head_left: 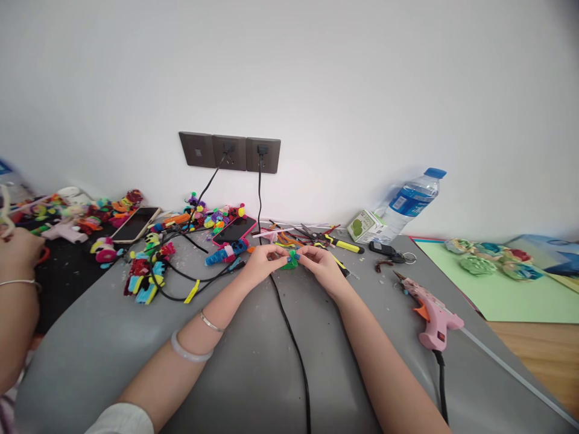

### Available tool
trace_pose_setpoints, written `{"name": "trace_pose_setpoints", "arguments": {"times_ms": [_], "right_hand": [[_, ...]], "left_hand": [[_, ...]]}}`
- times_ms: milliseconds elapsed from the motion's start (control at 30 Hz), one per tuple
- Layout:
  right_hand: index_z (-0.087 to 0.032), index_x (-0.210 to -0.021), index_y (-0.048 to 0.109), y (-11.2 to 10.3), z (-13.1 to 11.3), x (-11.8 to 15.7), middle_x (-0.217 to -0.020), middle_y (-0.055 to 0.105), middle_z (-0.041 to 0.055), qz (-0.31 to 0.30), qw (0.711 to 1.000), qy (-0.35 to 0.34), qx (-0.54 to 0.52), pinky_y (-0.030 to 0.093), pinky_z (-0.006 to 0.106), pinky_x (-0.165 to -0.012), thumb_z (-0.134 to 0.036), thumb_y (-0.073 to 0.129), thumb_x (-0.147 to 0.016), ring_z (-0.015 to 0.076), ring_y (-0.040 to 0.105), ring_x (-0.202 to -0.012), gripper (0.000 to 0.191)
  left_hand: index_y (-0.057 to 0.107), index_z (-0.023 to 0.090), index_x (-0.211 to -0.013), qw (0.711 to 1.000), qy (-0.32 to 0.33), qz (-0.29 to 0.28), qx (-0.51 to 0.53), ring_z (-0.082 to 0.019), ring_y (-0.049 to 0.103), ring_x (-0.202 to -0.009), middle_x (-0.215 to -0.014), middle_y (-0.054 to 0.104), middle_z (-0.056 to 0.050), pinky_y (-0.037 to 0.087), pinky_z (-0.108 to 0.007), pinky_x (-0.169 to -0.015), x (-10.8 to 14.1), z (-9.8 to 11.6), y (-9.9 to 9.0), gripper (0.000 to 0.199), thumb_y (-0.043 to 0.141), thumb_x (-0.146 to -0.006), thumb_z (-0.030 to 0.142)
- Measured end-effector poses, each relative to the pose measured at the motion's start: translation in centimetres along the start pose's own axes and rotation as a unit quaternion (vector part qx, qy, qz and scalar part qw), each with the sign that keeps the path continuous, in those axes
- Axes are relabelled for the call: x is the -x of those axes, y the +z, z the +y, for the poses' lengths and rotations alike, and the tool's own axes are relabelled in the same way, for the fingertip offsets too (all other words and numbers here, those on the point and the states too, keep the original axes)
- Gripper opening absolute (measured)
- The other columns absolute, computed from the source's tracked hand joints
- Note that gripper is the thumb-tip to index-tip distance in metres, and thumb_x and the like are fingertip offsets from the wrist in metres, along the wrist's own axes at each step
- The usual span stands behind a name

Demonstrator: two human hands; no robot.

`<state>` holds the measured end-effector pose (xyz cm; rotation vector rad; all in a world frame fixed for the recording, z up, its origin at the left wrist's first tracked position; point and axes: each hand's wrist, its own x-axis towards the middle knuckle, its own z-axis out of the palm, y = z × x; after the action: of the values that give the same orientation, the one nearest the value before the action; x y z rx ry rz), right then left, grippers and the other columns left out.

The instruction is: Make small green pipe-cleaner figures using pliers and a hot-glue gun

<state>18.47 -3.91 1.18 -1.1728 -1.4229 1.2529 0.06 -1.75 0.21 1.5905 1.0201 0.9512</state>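
Observation:
Between my two hands, over the middle of the grey table, is a small green fuzzy piece that looks like bent pipe cleaner (292,259). My left hand (265,263) pinches its left side with thumb and forefinger. From the other side, my right hand (320,265) grips it the same way, fingertips close to the left ones. Just behind the hands lie loose pipe cleaners (283,234) in several colours and pliers with yellow and black handles (341,243). A blue fuzzy figure (226,252) rests left of my left hand.
A pink glue gun (436,316) lies at right, near a car key (391,252), a water bottle (411,202) and a small carton (365,226). Black cables (289,334) cross the table. Phones (136,225) and fuzzy figures (147,271) lie left. Another person's hand (20,256) is at far left.

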Motion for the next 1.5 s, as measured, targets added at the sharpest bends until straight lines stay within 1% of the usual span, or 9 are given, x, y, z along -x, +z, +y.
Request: {"name": "trace_pose_setpoints", "arguments": {"times_ms": [133,333,500,633,867,1233,1500], "right_hand": [[-0.018,-0.077,0.063,-0.02,-0.03,-0.09,-0.074,0.064,0.0022,0.016,1.000,0.001,0.009,0.040,0.029,-0.064,-0.059,0.074,-0.066,0.0154,0.052,-0.067,0.043],[-0.019,-0.076,0.064,-0.02,0.23,-0.17,-0.074,0.065,0.0022,0.018,1.000,-0.009,0.004,0.041,0.029,-0.065,-0.056,0.075,-0.066,0.0156,0.054,-0.067,0.041],[-0.019,-0.076,0.065,-0.08,0.46,-0.16,-0.078,0.067,0.0033,0.014,1.000,-0.022,0.008,0.044,0.030,-0.070,-0.052,0.073,-0.070,0.0171,0.058,-0.072,0.035],[-0.019,-0.077,0.064,-0.13,0.62,-0.20,-0.078,0.068,0.0033,0.003,0.999,-0.029,0.013,0.045,0.030,-0.070,-0.051,0.073,-0.071,0.0175,0.059,-0.072,0.034],[-0.019,-0.076,0.063,-0.13,0.60,-0.19,-0.078,0.066,0.0023,-0.008,0.999,-0.030,0.009,0.044,0.031,-0.071,-0.049,0.074,-0.072,0.0170,0.058,-0.072,0.032],[-0.019,-0.077,0.063,-0.10,0.50,-0.14,-0.077,0.064,0.0019,-0.019,0.999,-0.028,0.012,0.041,0.029,-0.069,-0.050,0.073,-0.073,0.0162,0.055,-0.070,0.033],[-0.018,-0.076,0.064,-0.02,0.42,-0.13,-0.076,0.064,0.0014,-0.015,1.000,-0.019,-0.007,0.041,0.029,-0.069,-0.050,0.077,-0.069,0.0158,0.055,-0.070,0.035]], "left_hand": [[0.071,0.011,-0.086,1.000,-0.022,-0.002,0.013,-0.010,0.050,-0.056,-0.068,0.063,-0.003,0.042,-0.022,-0.050,-0.07,-0.26,-0.05,0.029,0.070,-0.073,0.037],[0.070,0.011,-0.090,0.997,-0.044,0.016,0.060,-0.010,0.049,-0.056,-0.072,0.061,-0.004,0.043,-0.021,-0.046,-0.05,-0.17,0.23,0.036,0.068,-0.075,0.043],[0.069,0.012,-0.087,0.998,-0.031,0.008,0.057,-0.011,0.051,-0.058,-0.074,0.061,-0.004,0.043,-0.021,-0.045,-0.03,-0.16,0.24,0.034,0.069,-0.074,0.043],[0.069,0.012,-0.086,0.999,-0.027,0.003,0.040,-0.010,0.050,-0.055,-0.070,0.061,-0.003,0.041,-0.021,-0.046,0.01,-0.19,0.15,0.031,0.068,-0.075,0.040],[0.069,0.011,-0.083,0.999,-0.015,0.002,0.030,-0.010,0.050,-0.056,-0.071,0.062,-0.003,0.041,-0.021,-0.048,0.02,-0.10,0.15,0.031,0.069,-0.074,0.041],[0.070,0.011,-0.085,1.000,-0.017,-0.004,0.022,-0.010,0.049,-0.054,-0.068,0.061,-0.003,0.040,-0.022,-0.048,-0.13,-0.54,0.08,0.031,0.067,-0.075,0.040],[0.070,0.012,-0.086,1.000,-0.019,-0.008,0.013,-0.011,0.050,-0.056,-0.068,0.061,-0.002,0.041,-0.022,-0.049,0.01,-0.25,0.00,0.029,0.067,-0.076,0.039]]}}
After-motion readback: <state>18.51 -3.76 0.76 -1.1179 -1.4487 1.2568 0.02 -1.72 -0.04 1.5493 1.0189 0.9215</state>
